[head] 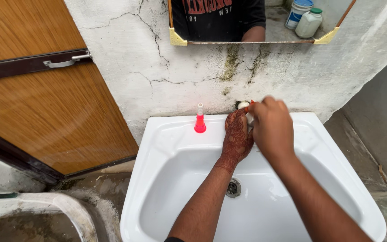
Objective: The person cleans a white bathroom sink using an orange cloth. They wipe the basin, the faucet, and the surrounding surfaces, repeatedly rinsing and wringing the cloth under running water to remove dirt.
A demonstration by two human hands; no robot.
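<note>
Two bare forearms enter from the lower edge and cross a white washbasin (166,179), converging at its back rim. The left hand (236,136), its back covered with a dark red-brown henna pattern, is raised with the fingers pointing up toward the wall; the fingers are curled close together against a small white tap (243,105) fixed at the wall just above the basin's rear edge. The right hand (272,127) sits just beside the left, touching it, with knuckles bent and fingertips closed around the same tap from the right side. Both hands thus grip narrowly on the tap; how firmly each one holds it cannot be told, since the fingers hide most of the fitting, and only its pale top with a touch of red shows above them.

Below the wrists, between the two forearms, lies the round metal drain (234,187) in the basin floor. To the left of the left hand, on the rear ledge of the basin, stands a second tap (199,120) with a bright pink-red base and a white stem, well apart from the fingers. Above the hands runs a cracked, stained white wall (157,54), carrying the lower edge of a mirror (247,27) with yellow corner clips. Far left of the hands stands a wooden door (45,112) with a metal handle.
</note>
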